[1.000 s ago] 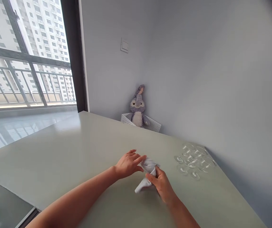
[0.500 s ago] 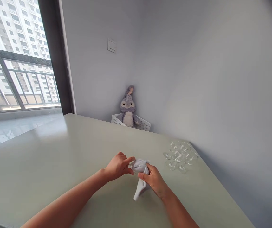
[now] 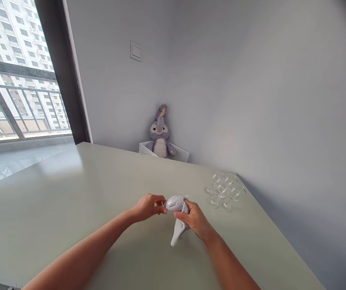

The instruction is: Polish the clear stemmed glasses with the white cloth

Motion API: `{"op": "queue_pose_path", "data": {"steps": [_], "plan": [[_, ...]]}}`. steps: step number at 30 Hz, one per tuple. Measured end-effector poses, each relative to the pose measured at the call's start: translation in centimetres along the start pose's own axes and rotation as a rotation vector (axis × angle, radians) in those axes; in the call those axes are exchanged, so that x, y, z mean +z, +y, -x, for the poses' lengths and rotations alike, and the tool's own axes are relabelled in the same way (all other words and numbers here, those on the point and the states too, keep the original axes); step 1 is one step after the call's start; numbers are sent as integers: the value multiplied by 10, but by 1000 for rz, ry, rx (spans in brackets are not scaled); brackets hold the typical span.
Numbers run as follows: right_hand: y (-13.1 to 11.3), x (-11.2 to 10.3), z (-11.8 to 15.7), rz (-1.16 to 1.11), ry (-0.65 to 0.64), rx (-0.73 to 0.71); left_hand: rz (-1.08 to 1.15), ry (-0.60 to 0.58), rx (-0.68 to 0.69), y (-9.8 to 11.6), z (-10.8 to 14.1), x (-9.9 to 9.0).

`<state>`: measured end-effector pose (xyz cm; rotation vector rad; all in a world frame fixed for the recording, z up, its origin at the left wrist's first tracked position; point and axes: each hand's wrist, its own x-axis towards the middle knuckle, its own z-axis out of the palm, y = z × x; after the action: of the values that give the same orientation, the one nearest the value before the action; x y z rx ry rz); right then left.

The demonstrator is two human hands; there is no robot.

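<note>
Over the middle of the table, my left hand (image 3: 151, 206) pinches the stem end of a small stemmed glass (image 3: 170, 204), which lies on its side in the air with its bowl toward the right. A white cloth (image 3: 178, 233) is stuffed into the bowl and shows through the clear wall. My right hand (image 3: 194, 219) is closed on the cloth at the mouth of the glass, thumb on the near side. The cloth's loose end hangs below my right thumb. My left fingers partly cover the stem and foot.
Several clear stemmed glasses (image 3: 224, 191) stand close together near the right edge of the pale green table (image 3: 109, 177). Behind the table's far edge, a grey plush rabbit (image 3: 160, 139) sits in a white perforated basket (image 3: 180, 155). A window (image 3: 18, 80) is at left.
My left fingers have shifted and now pinch nearer the stem end, showing more of the bowl. My right hand keeps hold of the cloth. The whole view has shifted slightly.
</note>
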<state>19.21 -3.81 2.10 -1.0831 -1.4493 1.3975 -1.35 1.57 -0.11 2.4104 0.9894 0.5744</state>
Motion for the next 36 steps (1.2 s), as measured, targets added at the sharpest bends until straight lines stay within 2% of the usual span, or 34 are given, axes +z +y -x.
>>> {"op": "queue_pose_path", "data": {"steps": [1,2,3,6,8,11,15,16,17,20,21,23,26,29,30,31,32,35,36], "plan": [[-1,-2,0,30,-7,2,59,-64,-21,0,0,-1],[-1,-3,0,27,12,13,65,-70,-29,1,1,0],[2,-3,-1,-9,59,27,21,-16,-23,3,1,1],[12,1,-6,-219,188,89,-228,292,54,10,1,8],[14,3,-7,-296,165,116,-294,344,94,11,0,9],[5,2,-2,-154,62,48,-139,220,14,7,0,5],[-5,-7,2,95,-36,-35,236,-204,-77,4,0,0],[-3,-8,1,110,-27,-38,235,-247,-77,4,0,1],[1,-8,-1,102,7,-33,174,-219,-71,5,0,2],[16,-2,-9,-73,185,49,-198,92,4,9,1,8],[20,0,-10,-158,219,90,-301,162,40,10,1,9],[23,5,-11,-272,205,142,-373,186,72,8,1,7],[12,5,-4,-167,68,89,-124,63,-51,3,1,-4],[1,0,2,22,-74,11,270,-247,-174,0,0,-15],[0,-2,2,41,-93,3,340,-333,-188,0,0,-16],[2,-3,1,34,-87,3,351,-362,-193,2,0,-16],[6,-3,-1,2,-53,14,301,-316,-189,4,0,-15],[23,1,-9,-179,118,75,-69,37,-84,11,2,-6],[27,2,-11,-231,147,94,-182,119,-35,12,3,-4]]}}
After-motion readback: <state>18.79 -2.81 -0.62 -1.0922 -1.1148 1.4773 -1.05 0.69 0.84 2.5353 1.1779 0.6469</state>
